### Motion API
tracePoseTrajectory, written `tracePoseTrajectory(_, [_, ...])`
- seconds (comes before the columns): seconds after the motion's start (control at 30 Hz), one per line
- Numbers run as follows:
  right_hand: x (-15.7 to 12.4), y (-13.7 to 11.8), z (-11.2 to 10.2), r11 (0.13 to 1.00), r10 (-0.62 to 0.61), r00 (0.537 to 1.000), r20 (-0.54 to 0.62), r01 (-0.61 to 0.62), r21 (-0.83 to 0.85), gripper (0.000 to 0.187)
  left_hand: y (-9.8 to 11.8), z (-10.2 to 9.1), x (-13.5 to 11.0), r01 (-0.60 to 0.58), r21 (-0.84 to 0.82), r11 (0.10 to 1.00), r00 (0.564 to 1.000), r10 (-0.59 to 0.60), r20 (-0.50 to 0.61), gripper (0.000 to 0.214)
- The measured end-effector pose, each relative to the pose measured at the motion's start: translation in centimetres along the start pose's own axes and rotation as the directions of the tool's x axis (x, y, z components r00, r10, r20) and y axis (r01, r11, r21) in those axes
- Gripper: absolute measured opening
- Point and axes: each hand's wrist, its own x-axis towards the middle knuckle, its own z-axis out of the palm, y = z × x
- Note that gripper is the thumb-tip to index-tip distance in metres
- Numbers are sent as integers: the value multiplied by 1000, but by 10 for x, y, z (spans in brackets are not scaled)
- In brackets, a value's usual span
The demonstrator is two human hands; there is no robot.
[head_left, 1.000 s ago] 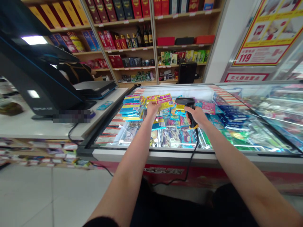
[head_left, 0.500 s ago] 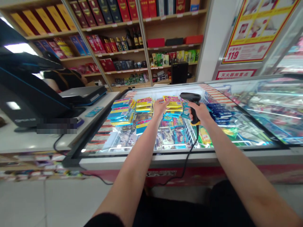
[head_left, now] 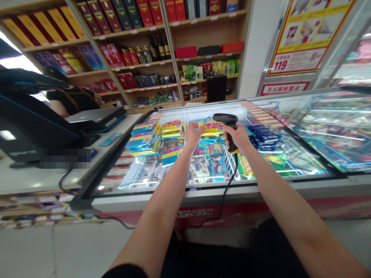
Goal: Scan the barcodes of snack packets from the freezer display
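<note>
My right hand (head_left: 238, 138) is closed round the grip of a black corded barcode scanner (head_left: 226, 119), held over an open chest freezer (head_left: 203, 189). My left hand (head_left: 192, 136) reaches beside it, fingers pinched on the left edge of a yellow ice-cream packet (head_left: 213, 129) that lies on a stack in the freezer. The scanner's head is just above the packet's right end. The scanner's black cable (head_left: 224, 197) hangs over the freezer's front rim. Blue and yellow packets (head_left: 145, 137) are stacked to the left.
A white counter (head_left: 34, 179) on the left carries a black till screen (head_left: 31, 123). A person in dark clothing (head_left: 69, 100) sits behind it. Wooden shelves (head_left: 174, 58) of boxes and bottles line the back wall. Glass freezer lids (head_left: 327, 127) extend right.
My left hand has lowered the yellow packet from the air onto the stack in the freezer. The right hand kept the scanner beside it. The camera view drifted to the right.
</note>
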Motion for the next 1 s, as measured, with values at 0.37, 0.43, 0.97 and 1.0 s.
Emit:
tracePoseTrajectory(0.37, [-3, 13, 12, 998, 24, 998, 61, -20, -55, 30, -36, -51, -3, -23, 24, 999, 997, 21, 70, 18])
tracePoseTrajectory(0.43, [-5, 15, 19, 998, 42, 996, 84, -38, -55, 32, -43, -62, -6, -32, 35, 999, 994, 28, 105, 19])
tracePoseTrajectory(0.97, [-13, 25, 73, 994, 88, 971, 222, -71, -86, 29, -55, -153, -48, -129, 481, 867, 837, -165, 522, 76])
tracePoseTrajectory(1.0, [-12, 25, 74, 993, 89, 971, 221, -71, -91, 30, -54, -153, -48, -134, 522, 842, 838, -184, 513, 75])
